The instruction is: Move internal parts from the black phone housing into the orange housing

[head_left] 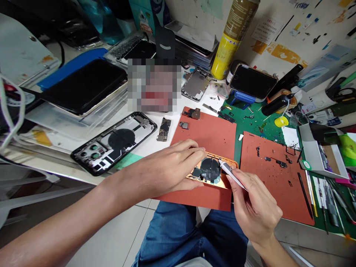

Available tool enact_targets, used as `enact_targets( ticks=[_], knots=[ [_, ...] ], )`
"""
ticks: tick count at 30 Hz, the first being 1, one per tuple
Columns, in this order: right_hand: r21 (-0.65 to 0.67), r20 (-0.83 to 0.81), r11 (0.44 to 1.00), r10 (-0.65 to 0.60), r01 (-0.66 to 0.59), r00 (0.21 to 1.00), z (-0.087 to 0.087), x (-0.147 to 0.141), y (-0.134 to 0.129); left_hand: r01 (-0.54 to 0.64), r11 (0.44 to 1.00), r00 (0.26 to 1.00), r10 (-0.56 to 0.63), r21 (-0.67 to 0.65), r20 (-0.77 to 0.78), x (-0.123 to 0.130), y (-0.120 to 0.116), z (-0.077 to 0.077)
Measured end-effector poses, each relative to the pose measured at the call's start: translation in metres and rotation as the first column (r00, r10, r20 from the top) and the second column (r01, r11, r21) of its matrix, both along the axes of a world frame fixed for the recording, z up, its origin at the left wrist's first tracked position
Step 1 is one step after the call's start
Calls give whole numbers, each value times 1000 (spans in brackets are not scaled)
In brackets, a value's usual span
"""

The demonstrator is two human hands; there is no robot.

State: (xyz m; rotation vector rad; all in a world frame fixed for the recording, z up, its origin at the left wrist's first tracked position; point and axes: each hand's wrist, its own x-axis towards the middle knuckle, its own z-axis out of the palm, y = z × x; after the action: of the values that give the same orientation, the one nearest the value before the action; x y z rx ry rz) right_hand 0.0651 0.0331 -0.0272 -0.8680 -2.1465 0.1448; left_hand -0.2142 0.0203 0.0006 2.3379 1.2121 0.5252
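Note:
An orange-gold phone housing (222,182) with a round black pad inside lies tilted over the front of a red-brown mat (214,135). My left hand (178,165) grips its left end, fingers over the top edge and thumb below. Between the thumb and fingers of my right hand (254,204) is a white and grey pen-like tool (232,173), its tip at the housing's upper inner edge. A camera module (194,113) and a small metal part (184,125) rest on the mat's upper left. Left of the mat is a narrow circuit board (164,129).
A black-framed phone housing (116,142) lies at the left. Small parts dot a second mat (267,181) at the right, beside tweezers and drivers. Behind are a propped phone (253,81), a yellow spray can (228,48) and stacked trays holding a black screen (86,85).

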Motion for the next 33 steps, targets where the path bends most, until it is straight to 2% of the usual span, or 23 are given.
enact_targets(
  ticks=[9,17,20,22,24,26,29,31,33],
  knots=[
    [7,4,1000,-7,7,1000,0,0,1,27,999,998,-25,35,-54,3,3,4],
    [-1,9,1000,-23,23,1000,3,0,0,2,1000,1000,-1,25,-11,5,4,5],
    [-36,-56,998,-44,42,997,4,4,-6,-7,999,1000,7,36,-3,3,3,3],
    [-114,-151,986,-140,123,979,4,10,-13,4,997,1000,-2,81,-16,3,1,0],
    [-296,-294,929,-308,220,905,3,16,-21,13,988,999,-7,156,-40,3,-1,-5],
    [-533,-439,824,-465,194,768,3,23,-27,2,980,998,11,197,-64,3,-3,-11],
    [-749,-562,660,-585,-59,585,5,32,-30,-20,977,995,40,210,-93,3,-6,-19],
    [-797,-586,557,-619,-233,523,7,37,-30,-44,966,992,74,254,-107,6,-12,-20],
    [-801,-598,462,-636,-381,487,10,38,-30,-120,938,987,149,325,-65,14,-24,-19]
  ],
)
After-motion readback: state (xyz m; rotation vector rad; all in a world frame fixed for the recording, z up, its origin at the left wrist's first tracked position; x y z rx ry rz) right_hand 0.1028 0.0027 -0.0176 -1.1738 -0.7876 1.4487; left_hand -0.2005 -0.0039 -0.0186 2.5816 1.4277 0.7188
